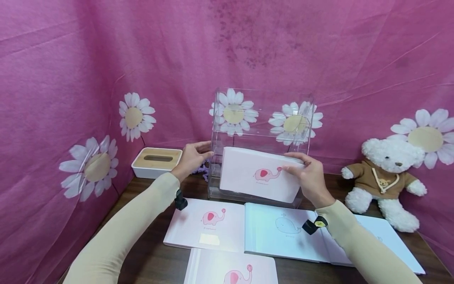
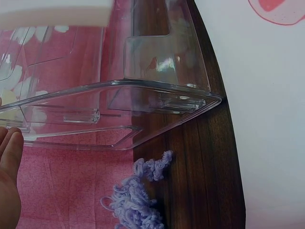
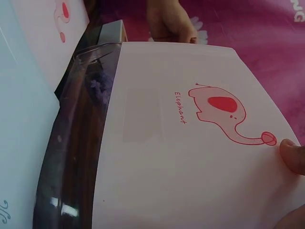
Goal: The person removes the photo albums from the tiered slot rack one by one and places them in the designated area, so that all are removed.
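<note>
My right hand pinches the upper right edge of a pink book with an elephant drawn on its cover, thumb on the front. The book leans at a slant in the lower front of a clear plastic rack. In the right wrist view the word Elephant shows on the cover, and the thumb presses beside the drawn ball. At the rack's left side, my left hand grips the upright wall, with its fingertips at the rack's edge in the left wrist view.
Before the rack lie a pink elephant book, a pale blue whale book and a whitish book; another elephant book is nearer. A tissue box stands left, purple yarn beside the rack, a teddy bear right.
</note>
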